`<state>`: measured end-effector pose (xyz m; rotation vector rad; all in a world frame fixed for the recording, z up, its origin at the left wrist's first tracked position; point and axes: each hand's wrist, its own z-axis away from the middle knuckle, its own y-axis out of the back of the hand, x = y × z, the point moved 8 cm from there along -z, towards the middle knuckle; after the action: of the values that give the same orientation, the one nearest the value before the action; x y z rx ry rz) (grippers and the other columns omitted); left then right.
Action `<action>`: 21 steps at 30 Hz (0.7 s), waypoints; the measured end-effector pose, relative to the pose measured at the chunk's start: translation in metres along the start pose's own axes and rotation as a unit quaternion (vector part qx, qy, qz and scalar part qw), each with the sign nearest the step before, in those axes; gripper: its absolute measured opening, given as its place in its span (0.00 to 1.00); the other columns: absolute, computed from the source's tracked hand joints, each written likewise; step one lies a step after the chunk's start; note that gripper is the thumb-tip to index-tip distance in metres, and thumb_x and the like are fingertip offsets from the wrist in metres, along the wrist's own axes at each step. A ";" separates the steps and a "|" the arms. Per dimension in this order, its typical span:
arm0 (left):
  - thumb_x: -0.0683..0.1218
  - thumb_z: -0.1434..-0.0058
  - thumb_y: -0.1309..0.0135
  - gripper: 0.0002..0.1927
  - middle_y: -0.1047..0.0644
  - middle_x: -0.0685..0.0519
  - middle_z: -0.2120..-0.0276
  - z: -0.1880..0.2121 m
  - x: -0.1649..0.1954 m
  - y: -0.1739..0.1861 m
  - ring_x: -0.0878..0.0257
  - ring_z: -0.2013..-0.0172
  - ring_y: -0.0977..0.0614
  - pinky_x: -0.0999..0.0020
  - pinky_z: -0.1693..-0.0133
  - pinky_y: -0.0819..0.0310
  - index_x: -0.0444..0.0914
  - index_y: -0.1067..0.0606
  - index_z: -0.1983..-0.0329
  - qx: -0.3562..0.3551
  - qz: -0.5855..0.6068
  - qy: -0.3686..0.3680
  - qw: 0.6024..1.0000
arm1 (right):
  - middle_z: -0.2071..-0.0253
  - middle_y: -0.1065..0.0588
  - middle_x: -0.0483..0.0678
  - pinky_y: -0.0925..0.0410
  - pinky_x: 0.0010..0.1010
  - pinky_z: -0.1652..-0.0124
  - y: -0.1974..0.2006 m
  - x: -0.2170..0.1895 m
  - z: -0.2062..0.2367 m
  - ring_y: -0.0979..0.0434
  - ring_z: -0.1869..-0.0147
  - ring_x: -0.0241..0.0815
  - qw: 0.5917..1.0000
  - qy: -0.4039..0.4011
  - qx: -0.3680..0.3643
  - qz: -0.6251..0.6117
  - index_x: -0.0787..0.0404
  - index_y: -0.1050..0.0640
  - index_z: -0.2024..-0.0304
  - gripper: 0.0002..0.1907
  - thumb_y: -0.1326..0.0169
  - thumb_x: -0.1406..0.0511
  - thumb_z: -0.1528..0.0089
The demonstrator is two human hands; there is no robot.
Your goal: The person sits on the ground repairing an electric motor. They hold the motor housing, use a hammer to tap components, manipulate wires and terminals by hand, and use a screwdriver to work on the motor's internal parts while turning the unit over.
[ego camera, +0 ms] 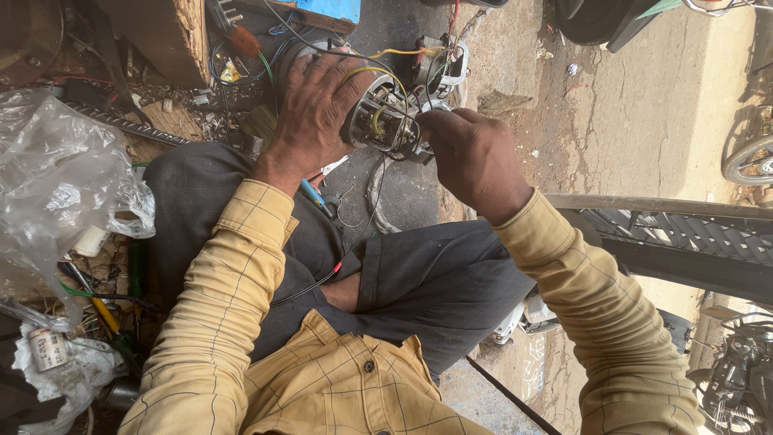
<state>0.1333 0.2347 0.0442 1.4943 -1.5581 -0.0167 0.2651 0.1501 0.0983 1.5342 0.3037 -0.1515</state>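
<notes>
head view: left hand (pixel 316 109) spread flat over round wound motor stator (pixel 378 121), fingers gripping its casing. right hand (pixel 473 161) closed, fingertips pinched at stator's right edge; what they hold cannot be told. stator sits above the knees, yellow wire (pixel 386 74) looping over.

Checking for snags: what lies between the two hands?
In the head view, the round motor part with its yellow wires lies between the left hand and the right hand.

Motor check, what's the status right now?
Left hand clamped over motor. Right hand pinched at its front end. Yellow wire looped over top; nothing blocking.
</notes>
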 end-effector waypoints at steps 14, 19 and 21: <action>0.48 0.61 0.24 0.52 0.30 0.48 0.37 -0.003 0.001 0.004 0.48 0.32 0.33 0.39 0.31 0.50 0.44 0.35 0.30 -0.013 -0.008 0.009 1.000 | 0.67 0.21 0.54 0.28 0.41 0.64 0.002 -0.009 -0.001 0.18 0.63 0.53 1.000 -0.016 0.011 -0.008 0.62 0.18 0.51 0.10 0.43 0.70 0.35; 0.51 0.55 0.23 0.50 0.30 0.48 0.36 -0.004 0.005 0.011 0.47 0.31 0.33 0.39 0.32 0.49 0.44 0.36 0.30 0.004 0.003 0.007 1.000 | 0.67 0.18 0.49 0.26 0.31 0.66 -0.014 0.023 0.001 0.17 0.66 0.38 0.965 -0.169 -0.037 -0.199 0.62 0.19 0.50 0.11 0.46 0.67 0.32; 0.52 0.55 0.24 0.50 0.30 0.48 0.37 -0.004 0.008 0.013 0.46 0.32 0.33 0.38 0.32 0.49 0.44 0.36 0.30 0.009 0.012 0.003 1.000 | 0.67 0.18 0.48 0.28 0.30 0.68 -0.023 0.033 0.006 0.21 0.67 0.35 0.927 -0.249 -0.070 -0.272 0.62 0.19 0.49 0.11 0.47 0.65 0.32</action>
<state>0.1273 0.2344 0.0590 1.4883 -1.5736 0.0155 0.2911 0.1462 0.0666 1.1853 0.3173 -0.9242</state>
